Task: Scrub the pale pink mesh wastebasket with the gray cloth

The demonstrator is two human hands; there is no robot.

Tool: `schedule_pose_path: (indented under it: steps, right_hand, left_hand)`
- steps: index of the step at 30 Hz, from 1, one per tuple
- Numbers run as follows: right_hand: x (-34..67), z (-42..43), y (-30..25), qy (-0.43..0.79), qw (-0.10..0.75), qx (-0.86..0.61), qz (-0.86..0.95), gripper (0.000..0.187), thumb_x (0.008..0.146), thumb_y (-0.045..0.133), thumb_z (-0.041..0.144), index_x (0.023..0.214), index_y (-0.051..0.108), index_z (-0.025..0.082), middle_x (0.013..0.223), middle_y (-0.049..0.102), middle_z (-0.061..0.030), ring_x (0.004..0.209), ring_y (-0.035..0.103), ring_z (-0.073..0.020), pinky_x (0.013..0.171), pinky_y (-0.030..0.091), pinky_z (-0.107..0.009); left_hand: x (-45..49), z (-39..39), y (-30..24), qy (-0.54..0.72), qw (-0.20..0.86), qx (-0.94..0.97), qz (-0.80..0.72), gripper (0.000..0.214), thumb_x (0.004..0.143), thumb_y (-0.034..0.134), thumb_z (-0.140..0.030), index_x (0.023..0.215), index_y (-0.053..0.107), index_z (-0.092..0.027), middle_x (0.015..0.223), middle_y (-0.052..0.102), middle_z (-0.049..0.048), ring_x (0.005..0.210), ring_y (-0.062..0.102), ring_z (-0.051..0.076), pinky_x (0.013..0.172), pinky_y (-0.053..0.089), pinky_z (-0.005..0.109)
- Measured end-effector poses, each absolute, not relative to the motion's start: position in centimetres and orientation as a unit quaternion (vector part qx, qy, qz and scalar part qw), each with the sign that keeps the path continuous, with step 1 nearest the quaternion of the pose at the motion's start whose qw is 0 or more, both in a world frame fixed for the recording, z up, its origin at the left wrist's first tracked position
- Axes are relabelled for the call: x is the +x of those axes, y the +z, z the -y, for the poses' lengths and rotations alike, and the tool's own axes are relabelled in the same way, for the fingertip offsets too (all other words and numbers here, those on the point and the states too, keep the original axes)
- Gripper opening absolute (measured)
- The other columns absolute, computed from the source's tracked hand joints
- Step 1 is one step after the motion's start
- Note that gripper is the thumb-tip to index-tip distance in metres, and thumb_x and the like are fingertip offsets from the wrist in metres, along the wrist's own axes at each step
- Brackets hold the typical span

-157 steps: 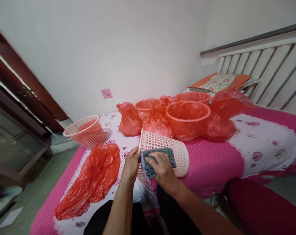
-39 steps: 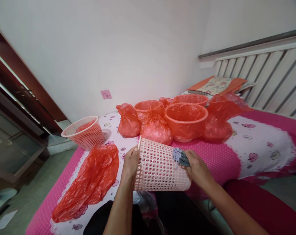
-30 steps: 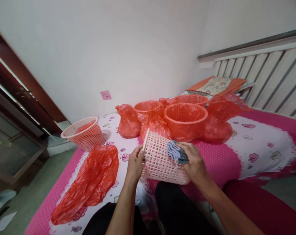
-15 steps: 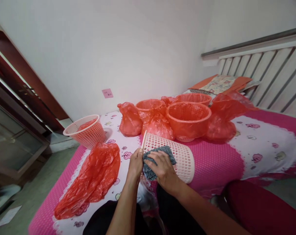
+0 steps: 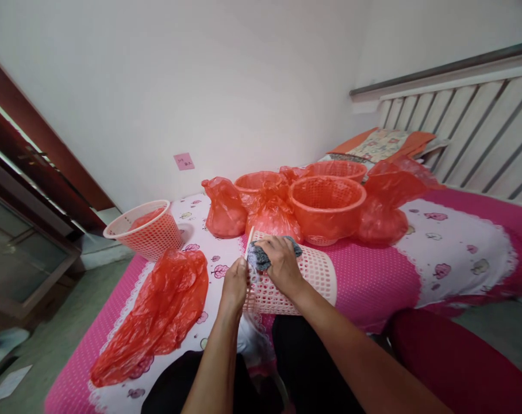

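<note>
A pale pink plastic basket (image 5: 315, 276) with a lattice wall lies on its side at the front of the bed, its rim toward the left. My left hand (image 5: 235, 282) grips that rim, thumb on the near side. My right hand (image 5: 280, 261) is closed over a bunched grey cloth (image 5: 261, 257) and presses it on the basket's upper side near the rim. Part of the cloth sticks out past the fingers. Left of the hands a crumpled red plastic bag (image 5: 161, 313) lies flat on the sheet.
Several baskets lined with red bags, such as one red-lined basket (image 5: 327, 201), and a bulging red bag (image 5: 226, 210) stand behind. A pink basket (image 5: 155, 236) stands at the bed's left edge. To the right are a dark red stool (image 5: 451, 356) and a radiator (image 5: 472, 126).
My right hand has moved the cloth up toward the basket's top side, and the cloth is more bunched. The left hand still holds the rim. The view has shifted slightly.
</note>
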State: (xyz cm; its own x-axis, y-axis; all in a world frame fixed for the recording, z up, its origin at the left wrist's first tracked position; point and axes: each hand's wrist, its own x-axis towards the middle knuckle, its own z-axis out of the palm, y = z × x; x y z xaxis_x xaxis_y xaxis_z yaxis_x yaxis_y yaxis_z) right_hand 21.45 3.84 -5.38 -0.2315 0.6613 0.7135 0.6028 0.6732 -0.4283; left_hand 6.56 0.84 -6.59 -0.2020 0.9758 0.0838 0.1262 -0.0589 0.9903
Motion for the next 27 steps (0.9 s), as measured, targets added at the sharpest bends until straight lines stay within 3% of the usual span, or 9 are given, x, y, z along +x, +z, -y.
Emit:
schedule_pose_path:
  steps: [3, 10, 15, 19, 27]
  right_hand:
    - [22.5, -4.6, -5.5, 0.024, 0.448, -0.447, 0.774, 0.046, 0.081, 0.047, -0.002, 0.116, 0.068, 0.019, 0.116, 0.070, -0.0101, 0.111, 0.057, -0.0277, 0.096, 0.036, -0.041]
    - [27.2, -4.6, -8.0, -0.007, 0.424, -0.517, 0.744, 0.036, 0.081, 0.050, 0.005, 0.109, 0.066, 0.018, 0.104, 0.069, -0.0107, 0.100, 0.058, -0.0285, 0.088, 0.039, -0.041]
    - [31.5, -3.4, -11.2, -0.037, 0.442, -0.501, 0.744, 0.047, 0.075, 0.049, 0.005, 0.118, 0.060, 0.019, 0.116, 0.068, -0.0122, 0.111, 0.058, -0.0313, 0.098, 0.040, -0.047]
    - [34.6, -2.3, -13.8, -0.031, 0.460, -0.510, 0.727, 0.050, 0.071, 0.048, 0.006, 0.118, 0.059, 0.019, 0.114, 0.067, -0.0128, 0.109, 0.059, -0.0321, 0.096, 0.046, -0.049]
    - [34.6, 1.4, -16.7, -0.023, 0.497, -0.487, 0.717, 0.055, 0.078, 0.050, 0.010, 0.131, 0.056, 0.022, 0.134, 0.057, -0.0125, 0.125, 0.053, -0.0332, 0.106, 0.044, -0.054]
  left_hand:
    - [6.5, -0.6, -6.5, 0.529, 0.391, 0.497, -0.565, 0.041, 0.086, 0.054, -0.060, 0.068, 0.045, -0.024, 0.060, 0.043, -0.0062, 0.054, 0.040, 0.013, 0.052, 0.034, 0.026]
    - [6.8, -0.4, -6.2, 0.519, 0.396, 0.487, -0.580, 0.034, 0.088, 0.051, -0.052, 0.069, 0.043, -0.024, 0.061, 0.042, -0.0065, 0.054, 0.039, 0.012, 0.052, 0.034, 0.025]
    - [6.9, -0.5, -6.3, 0.517, 0.398, 0.486, -0.582, 0.034, 0.088, 0.050, -0.049, 0.068, 0.043, -0.024, 0.060, 0.044, -0.0056, 0.055, 0.040, 0.013, 0.053, 0.034, 0.025]
    - [6.9, -0.6, -6.4, 0.516, 0.401, 0.482, -0.584, 0.033, 0.087, 0.051, -0.051, 0.068, 0.045, -0.024, 0.060, 0.047, -0.0043, 0.055, 0.044, 0.015, 0.053, 0.036, 0.027]
    - [6.9, -0.9, -6.1, 0.528, 0.386, 0.470, -0.593, 0.037, 0.084, 0.054, -0.051, 0.062, 0.041, -0.024, 0.056, 0.043, -0.0062, 0.052, 0.041, 0.013, 0.052, 0.035, 0.026]
